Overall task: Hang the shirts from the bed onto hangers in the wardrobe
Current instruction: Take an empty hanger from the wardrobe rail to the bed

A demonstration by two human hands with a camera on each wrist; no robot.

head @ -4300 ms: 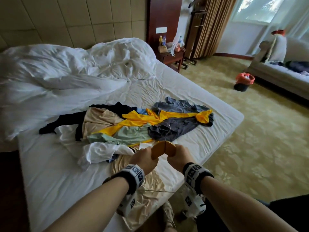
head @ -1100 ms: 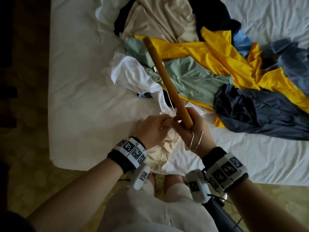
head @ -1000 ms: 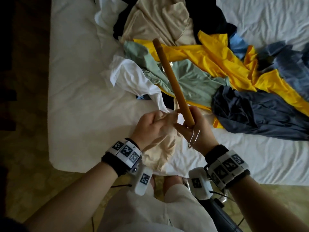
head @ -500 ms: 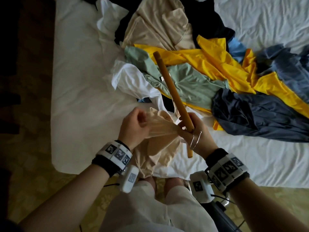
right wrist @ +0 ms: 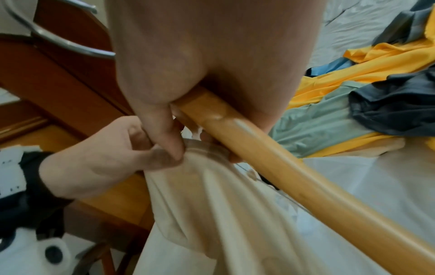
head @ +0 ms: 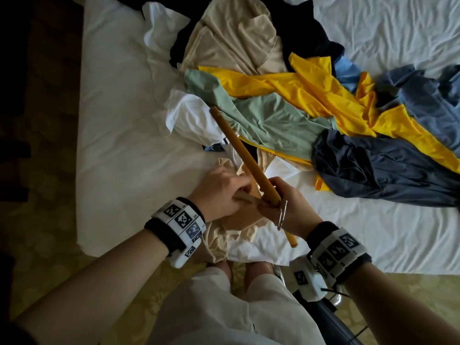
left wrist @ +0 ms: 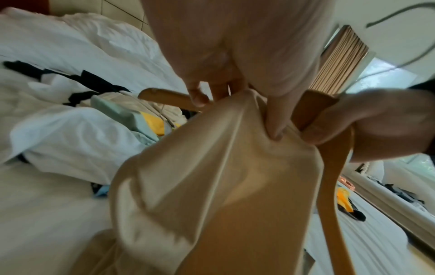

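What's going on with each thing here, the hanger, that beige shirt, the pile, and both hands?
Wooden hanger: gripped near its middle by the right hand, tilted over the bed.
Beige shirt: partly lifted, its edge pinched at the hanger.
Left hand: pinches the beige shirt.
Right hand: holds the hanger.
Shirt pile: crumpled on the bed, none hung.

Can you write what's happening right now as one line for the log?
step: fitting beige shirt onto wooden hanger | left hand: pinches shirt | right hand: grips hanger | other shirts: on bed

Dim head view, dark edges; wrist views blurred.
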